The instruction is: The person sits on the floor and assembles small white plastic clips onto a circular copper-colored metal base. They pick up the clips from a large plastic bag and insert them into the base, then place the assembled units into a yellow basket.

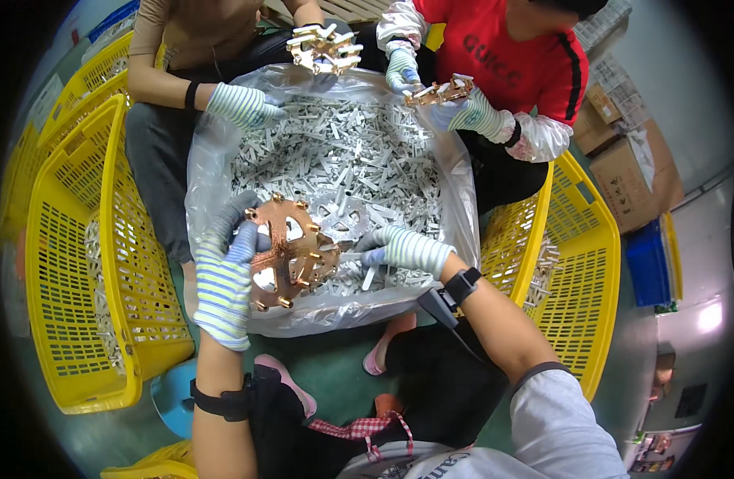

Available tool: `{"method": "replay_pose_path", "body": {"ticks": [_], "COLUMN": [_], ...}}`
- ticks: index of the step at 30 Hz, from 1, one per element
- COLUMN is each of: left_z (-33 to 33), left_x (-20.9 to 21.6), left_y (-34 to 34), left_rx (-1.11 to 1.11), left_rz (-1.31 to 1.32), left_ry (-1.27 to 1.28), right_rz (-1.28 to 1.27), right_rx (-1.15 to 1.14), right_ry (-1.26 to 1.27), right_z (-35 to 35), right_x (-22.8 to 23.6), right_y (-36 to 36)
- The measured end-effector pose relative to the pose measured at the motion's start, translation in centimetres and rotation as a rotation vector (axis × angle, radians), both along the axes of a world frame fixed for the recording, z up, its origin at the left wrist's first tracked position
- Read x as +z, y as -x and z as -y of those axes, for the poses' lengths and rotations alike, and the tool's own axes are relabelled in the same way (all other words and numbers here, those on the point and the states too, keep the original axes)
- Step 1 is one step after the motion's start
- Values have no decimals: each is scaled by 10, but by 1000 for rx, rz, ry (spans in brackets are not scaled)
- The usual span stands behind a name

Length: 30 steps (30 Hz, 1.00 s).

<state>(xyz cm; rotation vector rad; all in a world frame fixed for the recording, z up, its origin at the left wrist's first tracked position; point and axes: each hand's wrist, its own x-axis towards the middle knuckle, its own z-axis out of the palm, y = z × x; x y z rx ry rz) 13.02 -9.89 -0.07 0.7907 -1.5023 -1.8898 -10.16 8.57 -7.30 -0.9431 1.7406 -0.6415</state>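
My left hand, in a striped knit glove, grips a round copper-coloured plate by its left edge. The plate has cut-outs and several short pegs round its rim, and is held tilted over a bin lined with clear plastic. At the plate's right side, my gloved right hand has its fingers pinched on a small white strip, partly hidden by the fingertips. Many loose white and grey strips fill the bin. Just behind the copper plate lies a silver disc with cut-outs.
Across the bin, one person's gloved hand reaches to the strips beside a copper fixture. Another person in red holds a similar fixture. Yellow baskets with strips flank the bin on both sides; cardboard boxes stand far right.
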Motion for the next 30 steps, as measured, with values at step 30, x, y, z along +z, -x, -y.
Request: {"method": "replay_pose_path", "body": {"ticks": [30], "left_z": [-45], "left_x": [14], "left_y": [33], "left_rx": [-406], "left_rz": [-14], "left_ry": [-53], "right_rz": [-638], "right_rx": [56], "right_ry": [931], "right_z": [-2], "right_x": [110], "right_y": [-46]}}
